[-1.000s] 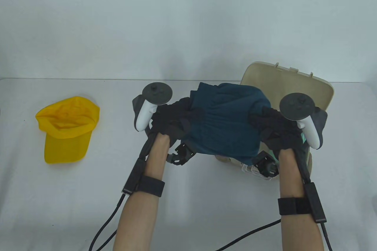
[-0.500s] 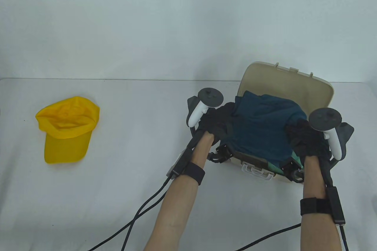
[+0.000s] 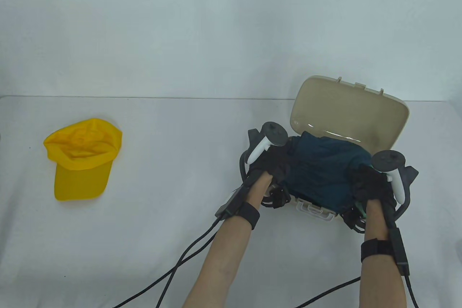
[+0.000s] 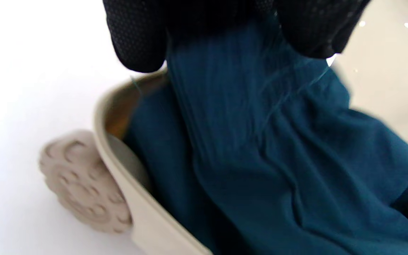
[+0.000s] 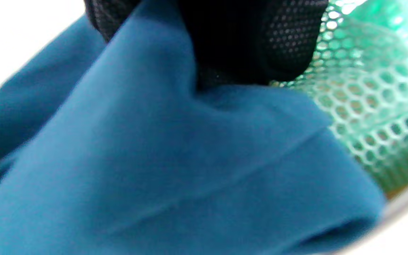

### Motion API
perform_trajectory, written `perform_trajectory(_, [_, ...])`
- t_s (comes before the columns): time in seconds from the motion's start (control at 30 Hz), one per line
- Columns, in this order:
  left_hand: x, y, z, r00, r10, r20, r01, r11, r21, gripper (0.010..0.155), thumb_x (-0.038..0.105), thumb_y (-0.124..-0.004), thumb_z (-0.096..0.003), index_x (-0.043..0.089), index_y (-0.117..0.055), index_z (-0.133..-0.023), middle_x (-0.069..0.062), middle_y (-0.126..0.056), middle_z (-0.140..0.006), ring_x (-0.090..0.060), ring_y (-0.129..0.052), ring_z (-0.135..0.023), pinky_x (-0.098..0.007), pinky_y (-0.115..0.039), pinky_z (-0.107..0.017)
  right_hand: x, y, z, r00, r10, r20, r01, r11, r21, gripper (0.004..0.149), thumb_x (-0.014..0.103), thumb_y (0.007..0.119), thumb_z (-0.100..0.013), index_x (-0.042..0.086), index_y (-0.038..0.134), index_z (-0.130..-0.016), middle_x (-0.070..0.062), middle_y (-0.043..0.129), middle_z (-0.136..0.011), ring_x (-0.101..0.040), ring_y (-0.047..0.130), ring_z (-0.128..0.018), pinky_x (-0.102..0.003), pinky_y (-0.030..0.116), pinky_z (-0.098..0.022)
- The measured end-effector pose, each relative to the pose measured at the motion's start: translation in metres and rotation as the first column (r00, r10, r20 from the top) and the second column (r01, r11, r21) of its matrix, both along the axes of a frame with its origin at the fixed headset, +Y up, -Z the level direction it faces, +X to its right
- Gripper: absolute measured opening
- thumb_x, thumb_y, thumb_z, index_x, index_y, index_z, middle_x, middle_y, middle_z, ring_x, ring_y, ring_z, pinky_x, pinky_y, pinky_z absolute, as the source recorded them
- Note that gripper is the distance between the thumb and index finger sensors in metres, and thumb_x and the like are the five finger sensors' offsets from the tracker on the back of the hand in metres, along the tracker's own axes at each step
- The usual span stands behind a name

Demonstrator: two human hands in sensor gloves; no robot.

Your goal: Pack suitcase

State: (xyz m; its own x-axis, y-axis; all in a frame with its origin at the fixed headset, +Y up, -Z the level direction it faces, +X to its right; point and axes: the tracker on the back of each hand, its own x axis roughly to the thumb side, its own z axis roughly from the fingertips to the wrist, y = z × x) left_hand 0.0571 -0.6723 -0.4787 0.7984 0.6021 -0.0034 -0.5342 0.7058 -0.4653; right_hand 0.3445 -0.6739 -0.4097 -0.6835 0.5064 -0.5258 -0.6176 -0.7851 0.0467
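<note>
A small beige suitcase [image 3: 382, 113] stands open at the right of the table, lid raised. A folded dark teal garment [image 3: 321, 174] lies in its base. My left hand [image 3: 269, 163] grips the garment's left edge and my right hand [image 3: 368, 187] grips its right edge, both low over the case. The left wrist view shows the teal cloth [image 4: 260, 148] held by gloved fingers [image 4: 136, 39] inside the beige rim [image 4: 143, 219], beside a wheel [image 4: 80, 184]. The right wrist view shows teal cloth [image 5: 175, 170] over green mesh fabric [image 5: 374, 106].
A yellow cap [image 3: 81, 158] lies at the left of the white table [image 3: 162, 178]. A white latch [image 3: 314, 210] sticks out at the case's front edge. Black cables [image 3: 169, 272] trail from both wrists toward the near edge.
Both hands carried the teal garment to the right from in front of the case and lowered it into the suitcase base. The cap has not moved.
</note>
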Motion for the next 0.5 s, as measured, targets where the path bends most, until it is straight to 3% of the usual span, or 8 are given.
perform_trajectory(0.17, [-0.023,0.019,0.011,1.000,0.003,0.013,-0.003,0.999,0.046,0.074,0.050,-0.071,-0.0488,0.026,-0.039,-0.111,-0.001,-0.060,-0.112,-0.028,-0.073,-0.101,-0.046,-0.070,-0.071,0.004,0.023,0.009,1.000,0.010,-0.028,-0.010,1.000,-0.004,0.076,0.056,0.066,-0.050,0.007,0.052,-0.107,-0.013,0.081,-0.096,-0.031,0.095,-0.072,-0.036,0.086,-0.046])
perform_trajectory(0.3, [-0.061,0.047,0.041,0.997,-0.069,0.016,0.065,0.981,0.180,0.075,0.054,-0.068,-0.0481,0.026,-0.039,-0.111,-0.002,-0.058,-0.114,-0.030,-0.071,-0.102,-0.047,-0.069,-0.072,-0.012,0.055,0.028,0.988,0.132,-0.080,-0.126,0.989,0.081,0.081,0.059,0.063,-0.051,0.006,0.046,-0.110,-0.018,0.072,-0.102,-0.037,0.089,-0.080,-0.041,0.083,-0.050])
perform_trajectory(0.5, [-0.133,0.066,0.089,0.965,-0.258,-0.040,0.255,0.899,0.356,0.076,0.056,-0.066,-0.0476,0.027,-0.038,-0.111,-0.003,-0.055,-0.115,-0.030,-0.068,-0.104,-0.051,-0.066,-0.074,-0.092,0.080,0.065,0.921,0.192,-0.338,-0.092,0.952,0.291,0.085,0.062,0.059,-0.051,0.008,0.037,-0.112,-0.019,0.058,-0.112,-0.048,0.070,-0.097,-0.057,0.069,-0.065])
